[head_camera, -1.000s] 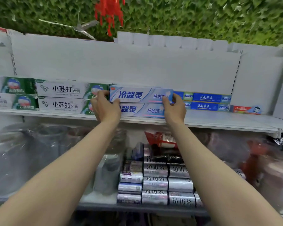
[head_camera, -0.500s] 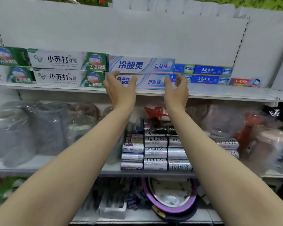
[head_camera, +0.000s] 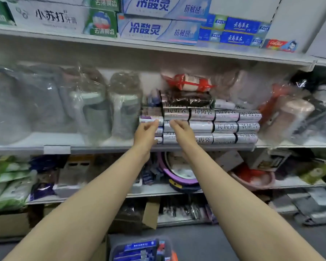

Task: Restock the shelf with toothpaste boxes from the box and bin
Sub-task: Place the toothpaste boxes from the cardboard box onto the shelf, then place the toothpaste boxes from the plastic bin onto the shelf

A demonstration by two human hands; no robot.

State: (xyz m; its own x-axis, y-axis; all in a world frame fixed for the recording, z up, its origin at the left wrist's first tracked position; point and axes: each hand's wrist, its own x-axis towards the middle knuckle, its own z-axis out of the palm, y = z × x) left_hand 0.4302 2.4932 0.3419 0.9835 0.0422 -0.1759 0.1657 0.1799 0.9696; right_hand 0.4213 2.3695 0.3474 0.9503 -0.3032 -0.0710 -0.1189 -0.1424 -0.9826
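Head view. The restock looks partly done. On the top shelf (head_camera: 158,47) two pale blue toothpaste boxes (head_camera: 158,31) sit stacked one on the other, with room still bare at the far right of that shelf. Left of them are white-and-green toothpaste boxes (head_camera: 64,17), at least two in view, the rest cut off by the frame edge. Right of the pale blue pair are two dark blue toothpaste boxes (head_camera: 237,32), also stacked, then one small red children's toothpaste box (head_camera: 279,45).

Both hands are well below that shelf and hold nothing. The left hand (head_camera: 146,132) has loosely curled fingers, its grip empty; the right hand (head_camera: 181,129) likewise, relaxed and empty. They hover in front of the stacked bin-bag rolls (head_camera: 224,127) on the middle shelf, whether touching I cannot tell.

More stock remains: at the near bottom edge a bin (head_camera: 169,247) holds dark blue boxes (head_camera: 134,250), at least two, the count blurred. A cardboard box (head_camera: 8,225) stands at the near left, its contents hidden. The next fetch, I judge, is from the bin.
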